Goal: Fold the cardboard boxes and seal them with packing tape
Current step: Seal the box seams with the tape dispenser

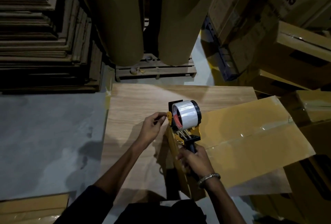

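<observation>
Right hand point(194, 159) grips tape dispenser point(184, 121) handle.

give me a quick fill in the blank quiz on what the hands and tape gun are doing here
1. The right hand grips the tape dispenser by its black ____.
2. The left hand pinches at the dispenser's ____ front end.
3. The roll of tape on it looks ____.
4. A metal ____ circles the right wrist.

Missing words: handle; yellow; white; bracelet
</observation>
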A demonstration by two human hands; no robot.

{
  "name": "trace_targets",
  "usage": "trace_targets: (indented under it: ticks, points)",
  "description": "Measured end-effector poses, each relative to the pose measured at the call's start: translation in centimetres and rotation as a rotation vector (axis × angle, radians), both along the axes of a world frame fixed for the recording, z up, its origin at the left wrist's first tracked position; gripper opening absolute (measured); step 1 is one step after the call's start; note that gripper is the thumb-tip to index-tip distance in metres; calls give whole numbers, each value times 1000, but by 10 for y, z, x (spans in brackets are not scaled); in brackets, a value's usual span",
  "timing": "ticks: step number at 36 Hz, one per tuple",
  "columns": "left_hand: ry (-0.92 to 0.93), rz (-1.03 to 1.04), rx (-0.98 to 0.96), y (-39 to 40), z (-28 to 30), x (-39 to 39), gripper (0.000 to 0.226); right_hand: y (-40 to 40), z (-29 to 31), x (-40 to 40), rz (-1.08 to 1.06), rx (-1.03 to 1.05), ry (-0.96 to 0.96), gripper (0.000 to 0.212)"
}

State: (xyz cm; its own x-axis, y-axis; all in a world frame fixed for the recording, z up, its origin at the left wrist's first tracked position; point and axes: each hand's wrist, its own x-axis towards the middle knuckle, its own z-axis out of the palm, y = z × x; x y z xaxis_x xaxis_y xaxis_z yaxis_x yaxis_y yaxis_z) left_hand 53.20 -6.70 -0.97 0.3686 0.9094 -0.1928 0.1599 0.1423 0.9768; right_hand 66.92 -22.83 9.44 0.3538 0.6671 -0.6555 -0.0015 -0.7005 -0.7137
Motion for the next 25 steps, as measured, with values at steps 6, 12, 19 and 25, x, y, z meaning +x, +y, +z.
trace_targets:
  ticks: [6,12,19,25]
  points:
    - [21,-176,-30,-6,-4,-2,20,-1,-2,1,-10,31,10,25]
    - [60,-210,-17,-3,-6,-5,23,-2,-5,2,-23,31,19,29]
    - [128,-241,1,13,-8,-6,23,0,-10,1,25,54,-58,26]
    - [174,-284,77,19,-3,-6,21,-11,-16,-1,70,179,-272,26]
